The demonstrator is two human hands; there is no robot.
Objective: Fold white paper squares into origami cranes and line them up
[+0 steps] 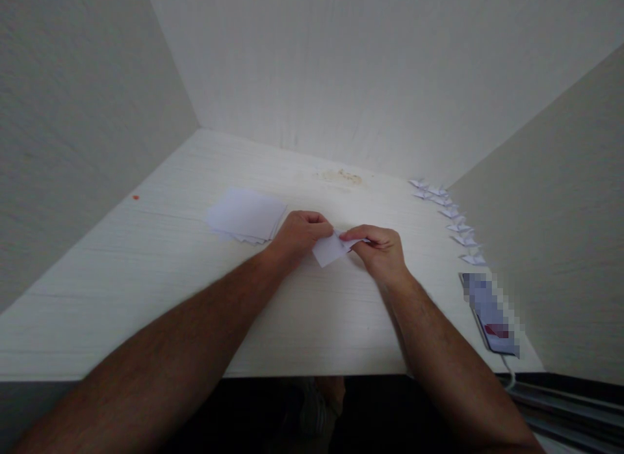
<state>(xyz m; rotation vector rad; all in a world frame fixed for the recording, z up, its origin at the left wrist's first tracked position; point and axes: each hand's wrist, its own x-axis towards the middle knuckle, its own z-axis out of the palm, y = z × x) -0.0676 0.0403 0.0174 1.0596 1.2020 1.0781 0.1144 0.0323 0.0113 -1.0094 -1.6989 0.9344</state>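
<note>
Around us stand three pale walls: the back wall [331, 70], the left wall [78, 116] and the right wall [550, 181]. They hem in our white table [146, 278], whose front edge runs straight before us with darkness below it. We have a wide stretch of white surface between the left forearm [190, 343] and the left wall, and a narrower one on the right. Both forearms, the right forearm [439, 350] too, reach over the front edge and slant inward, converging near the middle of the tabletop, well short of the back wall. Just beyond our left wrist we see a paper stack [246, 210], its sheets slightly fanned. Near the right front corner lies a phone [490, 314]. Our left hand [299, 236] pinches a small folded paper [327, 251] at its upper edge, fingers curled; our right hand [380, 252] grips its right part with the fingertips, so it sits between the two. Along the right wall we count several folded paper pieces [459, 227]; towards the back we find a brownish stain [344, 177], and by the left wall an orange speck [136, 197]
</note>
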